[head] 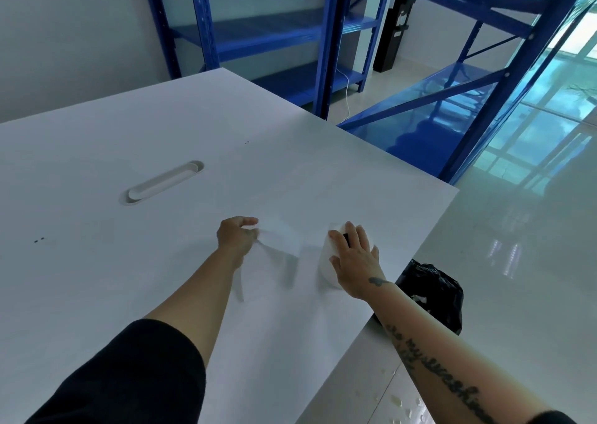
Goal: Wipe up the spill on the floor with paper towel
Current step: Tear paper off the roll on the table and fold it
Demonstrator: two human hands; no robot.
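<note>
A white paper towel roll (327, 262) stands upright on the white table (161, 262) near its right edge. My right hand (353, 255) rests flat on top of the roll, pressing it down. My left hand (237, 236) pinches a loose white sheet (281, 234) that stretches from the roll toward the left, a little above the tabletop. Pale droplets of the spill (395, 402) lie on the glossy floor below the table's right edge, at the bottom of the view.
A black plastic bag (433, 294) sits on the floor beside the table's right edge. Blue metal shelving (323, 52) stands behind and to the right of the table. An oval cable slot (163, 182) is set into the tabletop.
</note>
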